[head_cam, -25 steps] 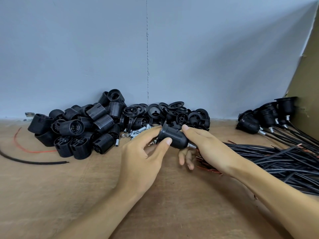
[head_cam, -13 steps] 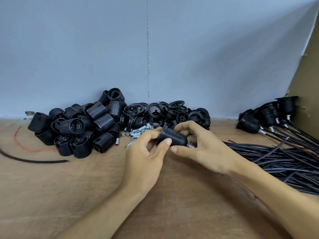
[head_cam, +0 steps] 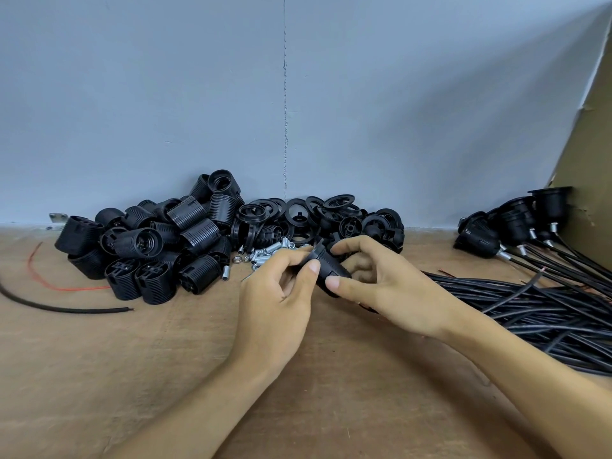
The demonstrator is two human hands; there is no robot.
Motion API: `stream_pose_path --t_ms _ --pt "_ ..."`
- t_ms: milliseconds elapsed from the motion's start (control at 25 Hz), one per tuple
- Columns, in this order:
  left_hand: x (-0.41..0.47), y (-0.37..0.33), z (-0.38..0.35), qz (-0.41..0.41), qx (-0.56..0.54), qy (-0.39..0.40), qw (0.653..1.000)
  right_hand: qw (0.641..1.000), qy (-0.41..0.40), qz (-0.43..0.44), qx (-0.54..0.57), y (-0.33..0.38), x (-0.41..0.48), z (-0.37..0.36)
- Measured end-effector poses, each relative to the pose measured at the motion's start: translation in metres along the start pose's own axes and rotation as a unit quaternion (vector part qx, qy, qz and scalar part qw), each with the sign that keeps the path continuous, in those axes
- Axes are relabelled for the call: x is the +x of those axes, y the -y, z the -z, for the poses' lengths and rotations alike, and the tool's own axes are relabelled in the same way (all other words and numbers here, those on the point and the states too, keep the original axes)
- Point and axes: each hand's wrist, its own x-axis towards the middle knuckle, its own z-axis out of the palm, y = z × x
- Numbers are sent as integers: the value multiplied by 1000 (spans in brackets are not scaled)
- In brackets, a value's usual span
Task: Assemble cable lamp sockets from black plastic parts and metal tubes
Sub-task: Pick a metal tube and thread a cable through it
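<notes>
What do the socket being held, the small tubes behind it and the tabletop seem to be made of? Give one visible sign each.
The socket looks like moulded plastic: matt black with soft highlights. The small tubes are probably plated steel: a bright silvery glint. The tabletop is likely plywood or board: matt brown with faint grain.

No readable text, labels, brands, numbers or signs on any surface

Bare left hand (head_cam: 275,294), bare right hand (head_cam: 392,291)
</notes>
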Motion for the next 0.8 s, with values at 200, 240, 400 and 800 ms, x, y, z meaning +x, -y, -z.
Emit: stream_pose_path --t_ms 200,240,400,800 --pt "-2 -1 -1 -10 5 5 1000 999 1 12 -49 0 0 0" --pt "-3 -1 -1 -11 3 5 1000 997 -14 14 -79 1 0 -1" --pt "-1 -1 -1 -3 2 3 1000 1000 16 3 -15 1 1 0" --pt "-1 1 0 12 -5 3 1000 999 -8 15 -27 1 0 -3"
